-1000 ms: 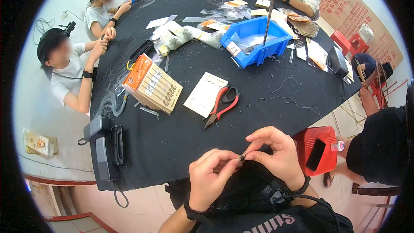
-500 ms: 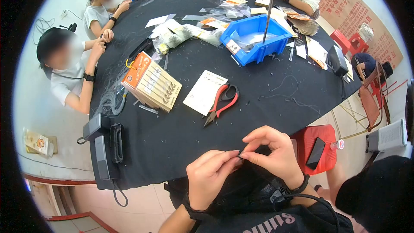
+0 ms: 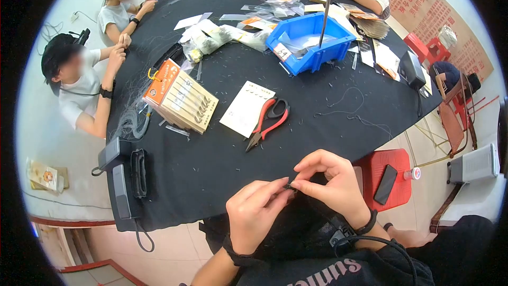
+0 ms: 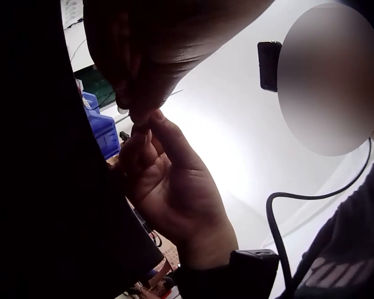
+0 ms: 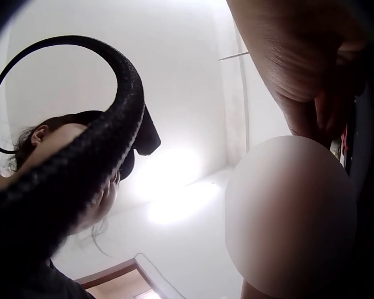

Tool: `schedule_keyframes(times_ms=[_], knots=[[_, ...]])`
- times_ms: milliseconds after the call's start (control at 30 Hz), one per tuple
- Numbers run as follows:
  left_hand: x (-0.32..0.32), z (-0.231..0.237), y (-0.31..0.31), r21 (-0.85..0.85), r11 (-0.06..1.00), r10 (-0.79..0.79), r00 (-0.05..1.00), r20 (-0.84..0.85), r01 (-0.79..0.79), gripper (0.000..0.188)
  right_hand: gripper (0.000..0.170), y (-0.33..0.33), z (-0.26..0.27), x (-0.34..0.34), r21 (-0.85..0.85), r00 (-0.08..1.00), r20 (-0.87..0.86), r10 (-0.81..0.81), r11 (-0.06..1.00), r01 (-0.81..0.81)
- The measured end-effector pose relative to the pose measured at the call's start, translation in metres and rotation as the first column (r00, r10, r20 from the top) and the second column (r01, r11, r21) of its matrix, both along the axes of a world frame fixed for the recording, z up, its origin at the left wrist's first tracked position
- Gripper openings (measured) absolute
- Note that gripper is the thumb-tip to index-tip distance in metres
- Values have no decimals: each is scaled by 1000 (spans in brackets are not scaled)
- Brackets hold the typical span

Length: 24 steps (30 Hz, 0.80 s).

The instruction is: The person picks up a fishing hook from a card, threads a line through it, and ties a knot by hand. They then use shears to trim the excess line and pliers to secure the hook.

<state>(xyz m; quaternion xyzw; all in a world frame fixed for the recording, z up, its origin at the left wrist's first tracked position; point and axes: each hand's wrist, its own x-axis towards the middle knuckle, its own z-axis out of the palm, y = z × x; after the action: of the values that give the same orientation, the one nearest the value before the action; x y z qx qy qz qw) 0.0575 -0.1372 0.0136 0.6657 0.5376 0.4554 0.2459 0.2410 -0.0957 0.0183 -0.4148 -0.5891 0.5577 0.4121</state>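
Observation:
In the head view, my left hand [image 3: 255, 209] and right hand [image 3: 332, 185] meet at the table's near edge. Thumbs and fingertips of both pinch a small dark piece [image 3: 288, 186], mostly covered by the fingers; I cannot tell its kind. The left wrist view has the right hand [image 4: 181, 193] below the left, fingertips together. Beyond the hands lie red-handled pliers [image 3: 268, 123], overlapping the edge of a pale card [image 3: 242, 111] with a row of small marks. Left of it stands a stack of orange-topped fishing hook cards [image 3: 182, 98].
A blue bin [image 3: 312, 45] with plastic bags and a metal rod stands further back. Black devices [image 3: 121, 180] sit at the left edge, and a red stool [image 3: 389, 180] with a phone [image 3: 386, 184] is at the right. Other people sit around the black-covered table [image 3: 222, 175].
The hands stay together, with slight shifts of the fingers around the small dark piece. The head view has shifted a little. A dark-clothed person at the lower right has moved lower in view.

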Motion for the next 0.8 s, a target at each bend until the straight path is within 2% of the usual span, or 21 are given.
schedule_keyframes(times_ms=[167, 267, 467, 667, 800], knots=[[-1, 6, -1, -105, 994, 22, 997, 67, -15, 23, 24, 0, 2, -2, -13, 1000, -26, -9, 1000, 9], [-7, 6, 2, -77, 997, -23, 1000, 21, 25, 21, 20, 2, -2, -1, 55, 1000, 1, -8, 998, 8], [-11, 11, 2, -283, 944, -112, 971, 212, 170, 10, 18, 1, -4, -2, 79, 1000, -23, -1, 997, 3], [-13, 16, 1, -421, 867, -120, 931, 346, 268, 7, 18, 1, -5, -1, 90, 997, -73, 11, 996, -4], [-14, 16, 2, -398, 868, -122, 904, 409, 297, 6, 24, 1, -1, 2, 68, 999, -44, 29, 997, -26]])
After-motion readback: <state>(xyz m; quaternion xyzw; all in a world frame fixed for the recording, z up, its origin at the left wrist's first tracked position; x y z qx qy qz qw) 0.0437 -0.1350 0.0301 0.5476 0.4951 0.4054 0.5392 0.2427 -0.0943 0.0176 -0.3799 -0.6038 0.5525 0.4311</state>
